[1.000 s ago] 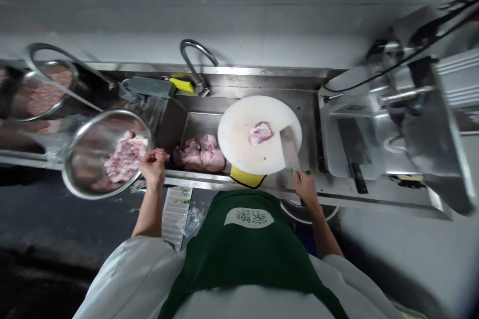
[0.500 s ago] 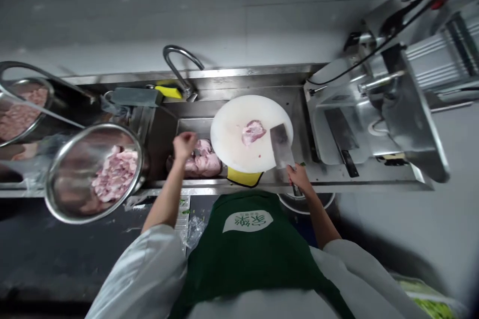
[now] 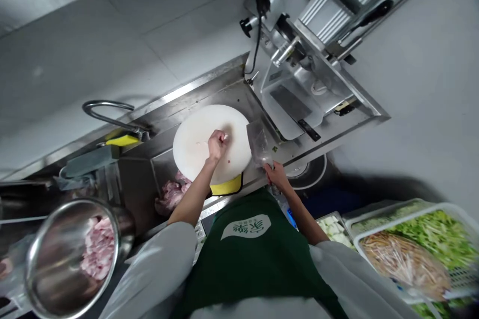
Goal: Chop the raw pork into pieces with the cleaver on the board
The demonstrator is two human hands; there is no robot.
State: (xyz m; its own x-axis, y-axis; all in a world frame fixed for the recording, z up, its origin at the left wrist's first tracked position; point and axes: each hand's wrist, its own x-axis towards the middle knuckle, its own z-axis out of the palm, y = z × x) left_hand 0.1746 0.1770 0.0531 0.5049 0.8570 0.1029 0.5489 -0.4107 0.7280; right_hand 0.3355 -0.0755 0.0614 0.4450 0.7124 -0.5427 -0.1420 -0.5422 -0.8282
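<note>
My left hand [image 3: 217, 145] is closed over the round white cutting board [image 3: 190, 132]. A small pale bit shows at its fingertips, too small to name. Small scraps lie on the board near that hand. My right hand [image 3: 276, 174] grips the handle of a cleaver [image 3: 259, 140], its broad blade beside the board's right edge. Raw meat [image 3: 174, 194] lies in the sink to the left of the board, partly hidden by my left forearm. Under the front of the board is a yellow piece [image 3: 227, 187] with a black edge.
A steel bowl [image 3: 52, 259] of cut meat [image 3: 99, 249] stands at left. Behind the sink is a faucet [image 3: 108, 109] by a yellow sponge [image 3: 122, 140]. At right, a second cleaver [image 3: 292, 104] lies below a slicing machine [image 3: 299, 55]. A white basket [image 3: 458, 276] holds greens.
The view has turned to the right. My left hand has moved from above the sink to over the board. The meat piece on the board is no longer visible. The cleaver stays in my right hand.
</note>
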